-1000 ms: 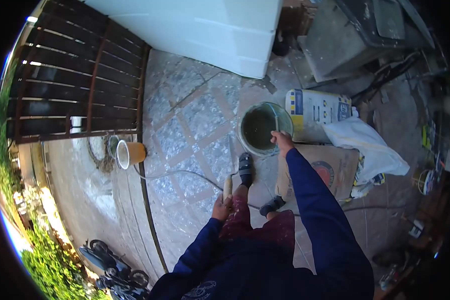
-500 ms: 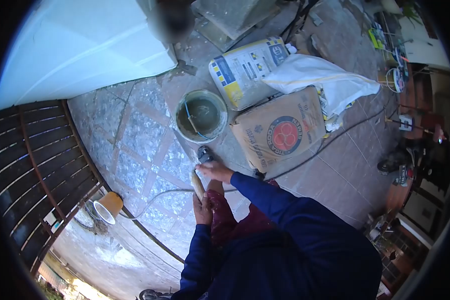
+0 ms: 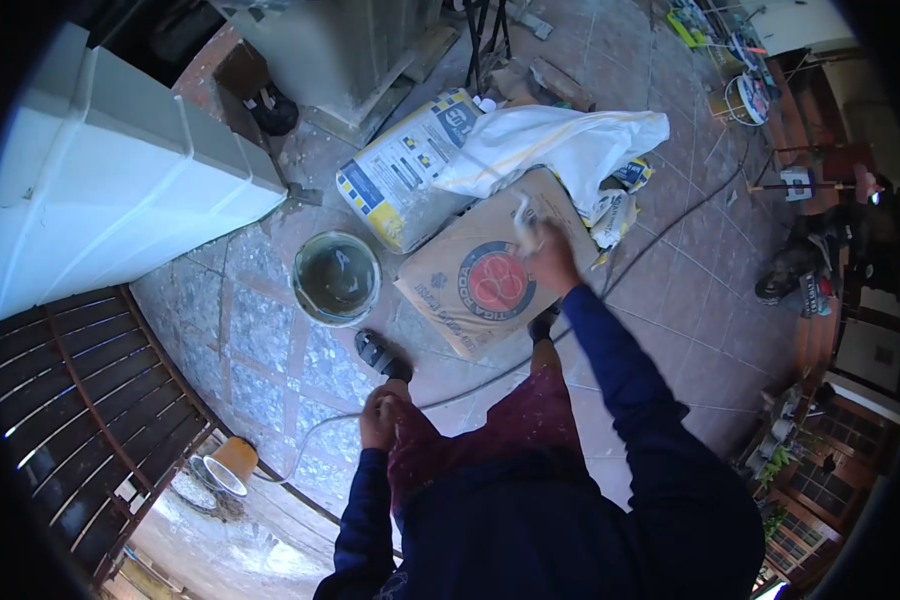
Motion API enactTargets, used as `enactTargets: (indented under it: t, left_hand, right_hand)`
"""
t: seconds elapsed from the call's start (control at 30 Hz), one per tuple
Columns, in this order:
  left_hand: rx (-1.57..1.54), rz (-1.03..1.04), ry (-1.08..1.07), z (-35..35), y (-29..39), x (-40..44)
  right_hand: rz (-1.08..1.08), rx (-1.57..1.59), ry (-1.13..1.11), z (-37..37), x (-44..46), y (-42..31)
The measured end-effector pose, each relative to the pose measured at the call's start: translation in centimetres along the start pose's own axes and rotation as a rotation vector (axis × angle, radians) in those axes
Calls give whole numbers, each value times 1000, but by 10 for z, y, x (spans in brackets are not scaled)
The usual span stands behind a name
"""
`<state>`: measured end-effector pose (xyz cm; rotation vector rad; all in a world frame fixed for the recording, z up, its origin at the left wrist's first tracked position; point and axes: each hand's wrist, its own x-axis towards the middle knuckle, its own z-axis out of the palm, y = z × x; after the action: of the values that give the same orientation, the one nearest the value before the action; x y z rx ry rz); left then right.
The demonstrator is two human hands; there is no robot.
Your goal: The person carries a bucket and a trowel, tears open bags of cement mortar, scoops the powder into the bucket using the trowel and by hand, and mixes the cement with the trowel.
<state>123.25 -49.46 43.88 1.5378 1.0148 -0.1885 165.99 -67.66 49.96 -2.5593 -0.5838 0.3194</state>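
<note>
Over the brown paper cement sack (image 3: 442, 290), with its red round emblem, is my right hand (image 3: 553, 255). Its fingers close on a pale, elongated thing (image 3: 523, 225), too smeared by motion to name. My left hand (image 3: 378, 418) rests by my left thigh with its fingers curled. Whether anything is inside it cannot be made out. A bucket (image 3: 298, 290) with grey, wet-looking contents stands left of the sack. Behind the brown sack lies a white, blue and yellow bag (image 3: 390, 180), beside a crumpled white woven sack (image 3: 570, 140).
A hose (image 3: 660, 240) runs across the tiled floor near my feet. An orange-yellow bucket (image 3: 234, 460) lies tipped by the slatted wooden fence (image 3: 90, 400). At upper left stands a large white panelled object (image 3: 140, 170). Tools and containers (image 3: 740, 95) line the right side.
My right hand has moved right and forward, over the brown sack. The tan, stick-like thing no longer shows at my left hand. The view has shifted, and my feet show farther apart.
</note>
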Motion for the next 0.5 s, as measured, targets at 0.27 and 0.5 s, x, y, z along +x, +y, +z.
enactTargets:
  t: [0.27, 0.5]
  left_hand:
    - [-638, -706, 527, 91, -16, -102]
    - [-771, -644, 328, 287, 101, -91]
  right_hand:
    - [-42, -800, -391, -151, 257, 191]
    - [405, 474, -683, -53, 129, 296]
